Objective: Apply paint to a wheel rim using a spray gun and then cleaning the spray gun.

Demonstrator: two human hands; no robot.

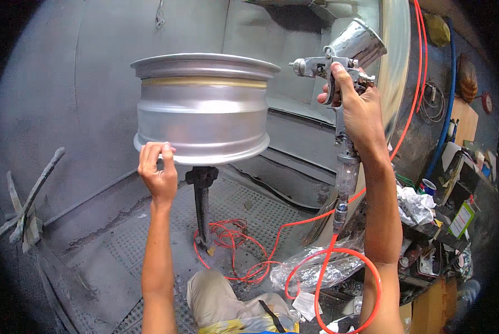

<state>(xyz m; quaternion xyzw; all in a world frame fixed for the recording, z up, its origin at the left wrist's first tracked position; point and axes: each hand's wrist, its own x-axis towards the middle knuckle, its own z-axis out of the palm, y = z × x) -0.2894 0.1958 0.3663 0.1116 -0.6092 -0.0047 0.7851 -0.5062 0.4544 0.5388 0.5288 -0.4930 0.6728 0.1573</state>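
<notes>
A silver wheel rim [202, 114] lies flat on top of a dark stand [201, 195], with a yellowish band below its upper lip. My left hand [159, 170] has its fingers curled at the lower lip of the rim, on the near left side. Raised at the right, my right hand [358, 103] is wrapped around a spray gun [330, 67], its nozzle facing left toward the rim. A metal paint cup [358, 43] sits tilted on top of the gun. Below the grip hangs a clear filter [347, 175], joined to an orange air hose [320, 273].
More orange hose [235, 239] lies coiled on the perforated floor [149, 228] around the stand. At the left stands a coated metal frame [30, 217]. Clear plastic sheeting [327, 264] and a cluttered shelf [444, 239] are on the right. Grey walls [105, 72] enclose the back.
</notes>
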